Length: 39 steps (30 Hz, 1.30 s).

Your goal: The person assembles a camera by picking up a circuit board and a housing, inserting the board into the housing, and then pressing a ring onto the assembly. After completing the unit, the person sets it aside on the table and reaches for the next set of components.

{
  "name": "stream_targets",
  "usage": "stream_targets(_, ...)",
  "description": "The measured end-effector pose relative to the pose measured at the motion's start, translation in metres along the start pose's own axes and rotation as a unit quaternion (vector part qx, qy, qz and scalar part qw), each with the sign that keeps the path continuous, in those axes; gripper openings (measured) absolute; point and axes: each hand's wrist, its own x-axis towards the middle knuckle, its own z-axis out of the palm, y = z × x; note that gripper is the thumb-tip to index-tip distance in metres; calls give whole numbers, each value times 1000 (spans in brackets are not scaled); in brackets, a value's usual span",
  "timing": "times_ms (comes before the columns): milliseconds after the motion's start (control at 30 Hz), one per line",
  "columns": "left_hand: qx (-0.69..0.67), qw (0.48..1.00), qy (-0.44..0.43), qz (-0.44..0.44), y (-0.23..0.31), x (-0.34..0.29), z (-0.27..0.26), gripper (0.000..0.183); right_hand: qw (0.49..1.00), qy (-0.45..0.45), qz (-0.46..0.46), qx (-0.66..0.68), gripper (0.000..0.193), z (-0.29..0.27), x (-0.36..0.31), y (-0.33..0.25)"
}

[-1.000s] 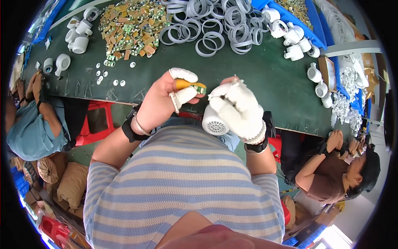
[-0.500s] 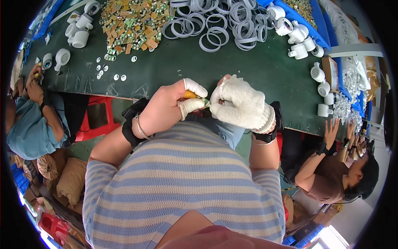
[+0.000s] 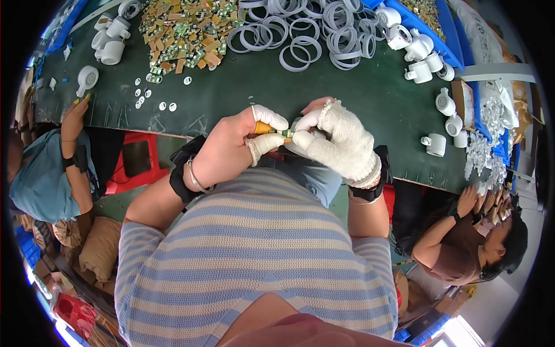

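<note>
My left hand [image 3: 225,144] has white coverings on its thumb and forefinger. They pinch an orange-yellow piece [image 3: 264,128] and a small green circuit board [image 3: 280,133], which meet between the fingertips; whether they are one part I cannot tell. My right hand [image 3: 341,141], in a white knit glove, is closed at the board's right end. Behind its fingers shows part of a pale, rounded thing [image 3: 296,149], mostly hidden. Both hands are close together over the table's near edge, in front of my striped top.
Small circuit boards [image 3: 185,37] lie heaped at the far side beside grey rings [image 3: 306,52]. Small white discs [image 3: 163,106] lie left of centre. White round housings [image 3: 417,46] stand at right and left. Co-workers sit on both sides; a red stool [image 3: 136,162] is at left.
My right fingers have shifted, baring more of the circuit board and the pale thing behind. The left co-worker's hand has moved toward a white housing. At right, a white cup-shaped part has moved left.
</note>
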Motion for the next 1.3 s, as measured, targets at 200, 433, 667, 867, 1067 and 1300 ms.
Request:
stream_targets(200,32,998,40,29,-2,-4,5,22,997,76,12,7,11,14,-5,-9)
stream_targets(433,77,995,33,50,1,-6,1,20,978,32,-83,-187,19,0,3,-15)
stream_targets(667,191,976,31,96,-1,-14,1,19,974,14,-137,-179,16,8,6,-6)
stream_targets(867,36,997,29,67,-10,-10,-18,20,978,25,-108,-176,17,18,17,-16)
stream_targets(1067,77,941,313,108,44,-62,-121,24,971,37,3,236,41,-77,-27,8)
stream_targets(1300,317,853,411,49,5,-70,-317,30,935,120,104,-317,51,-175,-15,82)
